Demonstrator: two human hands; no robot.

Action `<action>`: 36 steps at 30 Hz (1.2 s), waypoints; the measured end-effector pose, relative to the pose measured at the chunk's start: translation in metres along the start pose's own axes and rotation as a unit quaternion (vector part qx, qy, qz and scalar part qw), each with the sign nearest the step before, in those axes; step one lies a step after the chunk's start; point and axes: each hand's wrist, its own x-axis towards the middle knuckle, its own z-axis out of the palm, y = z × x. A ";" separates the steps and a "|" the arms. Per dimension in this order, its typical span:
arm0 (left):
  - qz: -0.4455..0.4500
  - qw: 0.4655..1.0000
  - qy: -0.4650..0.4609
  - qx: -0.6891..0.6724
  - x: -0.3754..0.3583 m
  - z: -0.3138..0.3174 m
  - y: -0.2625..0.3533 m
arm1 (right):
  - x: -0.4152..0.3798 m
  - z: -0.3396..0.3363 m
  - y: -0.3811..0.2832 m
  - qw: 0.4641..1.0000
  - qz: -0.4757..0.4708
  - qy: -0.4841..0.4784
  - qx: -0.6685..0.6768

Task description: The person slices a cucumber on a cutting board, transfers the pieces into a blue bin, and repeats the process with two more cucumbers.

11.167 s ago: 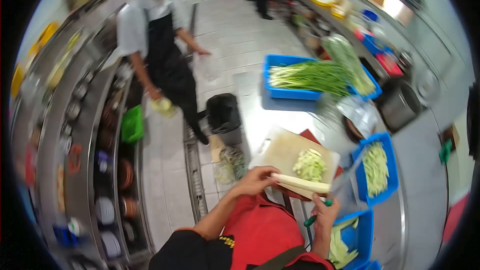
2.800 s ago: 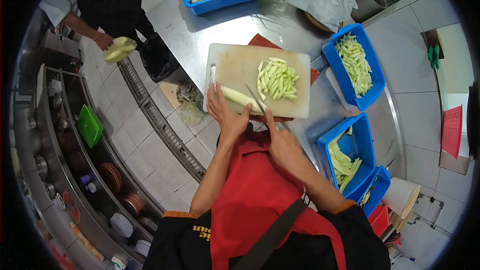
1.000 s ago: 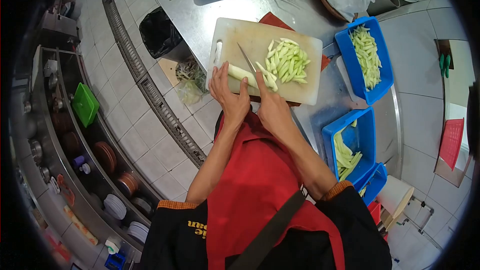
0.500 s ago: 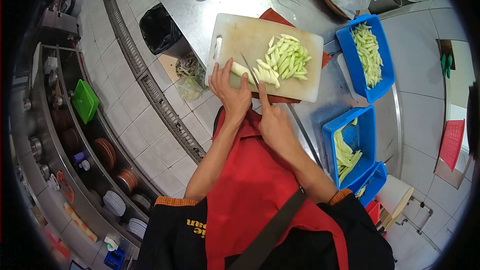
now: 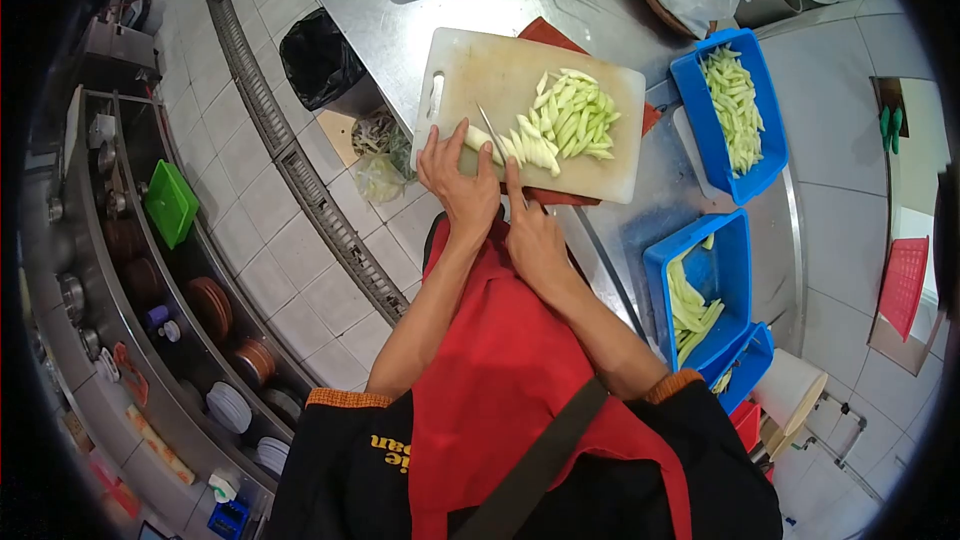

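Note:
A white cutting board point(image 5: 480, 65) lies on the steel table. My left hand point(image 5: 460, 185) presses a peeled, pale green long vegetable point(image 5: 475, 140) against the board, its fingertips curled over the piece. In my right hand point(image 5: 537, 240) is a knife, index finger stretched along it; the handle is mostly hidden by the hand. The thin knife blade point(image 5: 489, 127) crosses the vegetable just right of my left fingers. Slanted slices point(image 5: 535, 150) lie beside the blade, and a heap of cut pale green sticks point(image 5: 580, 115) sits further right on the board.
A blue bin point(image 5: 777, 140) of cut sticks stands right of the board. Nearer me is another blue bin point(image 5: 735, 270) with long uncut pieces. A red cloth point(image 5: 550, 32) shows under the board. A black-lined trash bin point(image 5: 318, 60) stands left of the table.
The knife and my right hand have shifted slightly left along the vegetable. My left hand stays almost in place, holding the piece.

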 end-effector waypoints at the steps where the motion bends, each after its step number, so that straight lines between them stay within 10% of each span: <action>1: 0.001 1.000 -0.004 0.000 -0.001 -0.002 -0.001 | 0.012 -0.001 -0.001 0.999 -0.015 0.029 0.015; 11: 0.004 1.000 -0.012 -0.026 -0.001 -0.003 -0.006 | -0.001 -0.053 -0.022 0.992 0.034 -0.100 0.067; 18: -0.011 0.998 0.015 -0.057 -0.003 -0.006 -0.010 | 0.023 -0.021 -0.009 0.996 -0.041 0.073 0.035; 20: -0.007 0.997 0.029 -0.073 0.000 -0.004 -0.011 | 0.027 -0.056 -0.018 0.995 -0.025 -0.040 0.092; 36: -0.009 0.998 0.039 -0.049 0.003 -0.004 -0.013 | 0.028 -0.052 -0.023 0.994 -0.026 -0.032 0.098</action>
